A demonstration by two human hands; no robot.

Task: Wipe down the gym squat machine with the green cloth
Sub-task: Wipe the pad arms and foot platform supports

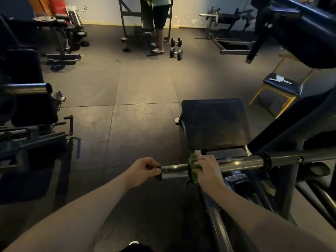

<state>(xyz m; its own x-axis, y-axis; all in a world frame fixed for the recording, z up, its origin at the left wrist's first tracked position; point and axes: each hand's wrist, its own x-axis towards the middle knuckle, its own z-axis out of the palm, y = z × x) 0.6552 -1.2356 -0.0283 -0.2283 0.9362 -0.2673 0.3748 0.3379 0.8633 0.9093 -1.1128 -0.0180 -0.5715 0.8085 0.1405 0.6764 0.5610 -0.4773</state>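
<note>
A shiny metal bar (236, 163) of the squat machine runs across in front of me, ending in a black end cap (158, 173) on the left. My left hand (143, 170) grips that capped end. My right hand (207, 170) holds the green cloth (193, 168) wrapped around the bar, a little right of the cap. The machine's black foot platform (214, 124) lies just beyond the bar. Dark frame tubes (218, 224) of the machine slope down toward me on the right.
Another machine with a steel bar (25, 89) crowds the left side. A yellow-legged chair (280, 84) stands at the right. Two dumbbells (176, 48) lie on the rubber floor near a person (161, 19) standing at a far rack. A dark padded arm (300, 30) hangs upper right.
</note>
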